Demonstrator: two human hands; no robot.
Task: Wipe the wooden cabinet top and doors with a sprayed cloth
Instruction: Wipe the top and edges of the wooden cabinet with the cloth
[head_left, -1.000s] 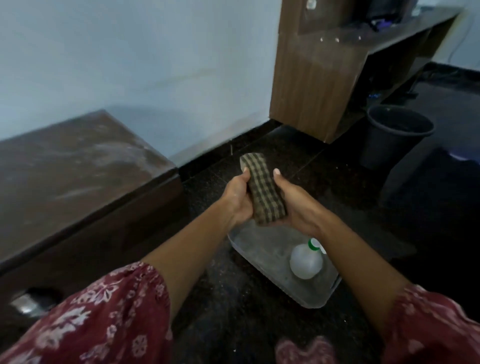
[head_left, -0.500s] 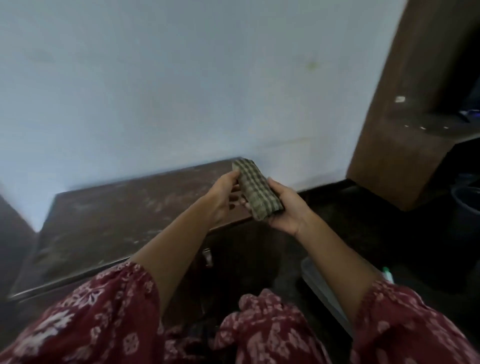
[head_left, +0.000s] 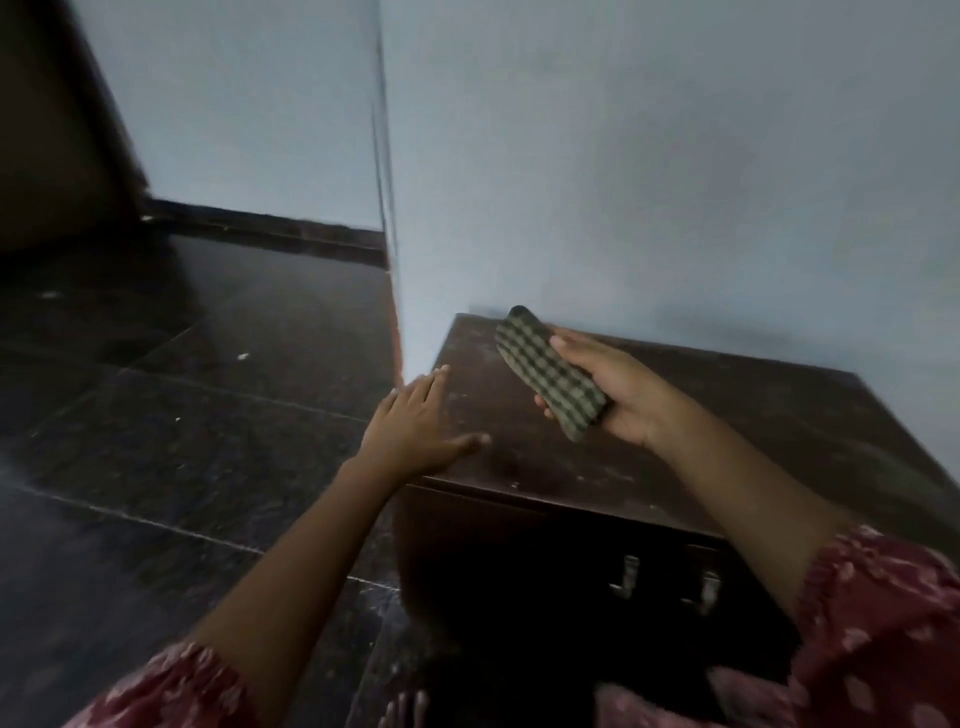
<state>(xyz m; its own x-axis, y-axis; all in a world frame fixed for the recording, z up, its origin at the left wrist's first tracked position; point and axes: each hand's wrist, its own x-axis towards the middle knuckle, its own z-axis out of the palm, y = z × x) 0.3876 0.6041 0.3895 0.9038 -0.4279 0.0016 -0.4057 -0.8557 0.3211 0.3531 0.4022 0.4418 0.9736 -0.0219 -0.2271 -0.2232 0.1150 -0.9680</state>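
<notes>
A low dark wooden cabinet (head_left: 701, 426) stands against the pale wall, its top dusty and streaked. Its doors (head_left: 545, 577) face me below, with two metal handles (head_left: 628, 574). My right hand (head_left: 618, 395) holds a folded green checked cloth (head_left: 550, 379) above the top, near its back left part. My left hand (head_left: 415, 421) is spread flat, fingers apart, at the cabinet's front left corner, with the thumb lying on the top. The spray bottle is out of view.
A wall corner (head_left: 387, 208) juts out just left of the cabinet. Dark polished floor tiles (head_left: 182, 415) stretch to the left. A dark wooden panel (head_left: 47, 130) stands at the far left. My red patterned sleeves fill the bottom edge.
The view swung left, losing the tray, bottle and bucket. My left hand let go of the cloth and went down to the cabinet's left corner. The right hand alone keeps the cloth.
</notes>
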